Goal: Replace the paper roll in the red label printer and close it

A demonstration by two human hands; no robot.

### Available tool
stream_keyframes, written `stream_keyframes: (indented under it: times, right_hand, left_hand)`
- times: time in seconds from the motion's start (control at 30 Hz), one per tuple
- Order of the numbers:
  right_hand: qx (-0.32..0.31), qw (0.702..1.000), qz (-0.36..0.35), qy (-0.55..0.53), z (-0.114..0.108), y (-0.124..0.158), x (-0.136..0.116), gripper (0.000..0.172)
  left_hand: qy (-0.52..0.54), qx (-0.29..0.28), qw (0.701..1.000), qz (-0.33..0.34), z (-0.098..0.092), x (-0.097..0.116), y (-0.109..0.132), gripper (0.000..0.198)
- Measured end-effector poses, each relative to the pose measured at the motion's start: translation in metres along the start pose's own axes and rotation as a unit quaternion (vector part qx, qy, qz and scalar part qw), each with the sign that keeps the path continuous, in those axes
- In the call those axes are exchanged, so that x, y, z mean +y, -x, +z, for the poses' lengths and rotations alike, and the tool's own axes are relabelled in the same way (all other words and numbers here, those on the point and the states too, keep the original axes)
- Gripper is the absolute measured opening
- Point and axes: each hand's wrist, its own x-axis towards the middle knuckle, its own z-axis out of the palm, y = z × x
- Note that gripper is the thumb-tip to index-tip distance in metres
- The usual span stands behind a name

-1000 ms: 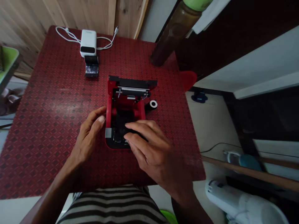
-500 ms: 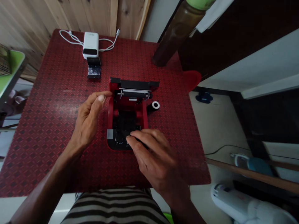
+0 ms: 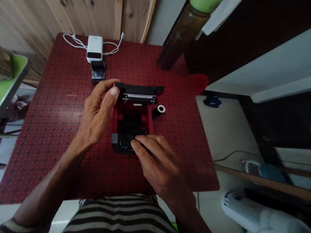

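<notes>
A red and black box-shaped device, resembling a label printer (image 3: pixel 150 121), stands on the table with its lid (image 3: pixel 139 89) raised. A roller and a metal bar show under the lid. My left hand (image 3: pixel 97 111) has its thumb and fingers closed on the lid's left corner. At the front of the printer, a dark strip (image 3: pixel 126 139) lies over the black front panel. The fingertips of my right hand (image 3: pixel 159 165) are together on this strip, and its end is hidden under them. A black roll with a white-rimmed core (image 3: pixel 161 109) lies just right of the printer.
The red patterned table (image 3: pixel 60 129) bears a white power bank (image 3: pixel 95 48) with a white cable at the back. A folded black piece (image 3: pixel 97 72) lies in front of it. A tall brown bottle with a green cap (image 3: pixel 183 34) stands back right.
My left hand has moved up and forward from the printer's left side and now grips the lid's corner. My right hand has stayed at the front panel.
</notes>
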Motion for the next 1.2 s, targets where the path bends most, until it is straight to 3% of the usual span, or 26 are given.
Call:
stream_keyframes:
  times: [0.17,0.3,0.37,0.47,0.53,0.73,0.9,1.2]
  right_hand:
    - [-0.002,1.000,0.009,0.015,-0.002,0.005,0.000,0.023]
    - [0.008,0.999,0.005,0.045,-0.003,0.006,-0.003,0.023]
    - [0.008,0.998,0.007,0.057,-0.003,0.006,-0.003,0.022]
    - [0.008,0.998,0.022,0.057,-0.004,0.003,-0.002,0.023]
    - [0.011,0.998,0.036,0.045,-0.006,0.001,0.002,0.025]
    - [-0.006,0.996,0.084,0.009,-0.002,0.001,0.015,0.037]
    - [-0.006,0.995,0.097,0.006,0.008,0.005,0.014,0.038]
    - [0.011,0.992,0.109,-0.056,0.006,0.012,0.020,0.040]
  left_hand:
    - [-0.029,0.016,0.998,0.050,-0.006,-0.003,0.022,0.040]
    - [-0.031,0.019,0.999,0.014,-0.004,-0.011,0.054,0.013]
    - [-0.018,0.015,0.999,-0.021,0.000,-0.017,0.068,0.023]
    - [0.079,0.003,0.992,-0.097,0.007,-0.026,0.081,0.065]
    - [0.116,0.013,0.983,-0.139,0.009,-0.029,0.084,0.080]
    - [0.196,-0.008,0.950,-0.245,0.010,-0.021,0.081,0.073]
    - [0.218,0.001,0.940,-0.262,0.011,-0.012,0.078,0.067]
    - [0.192,-0.002,0.947,-0.259,0.003,-0.017,0.086,0.064]
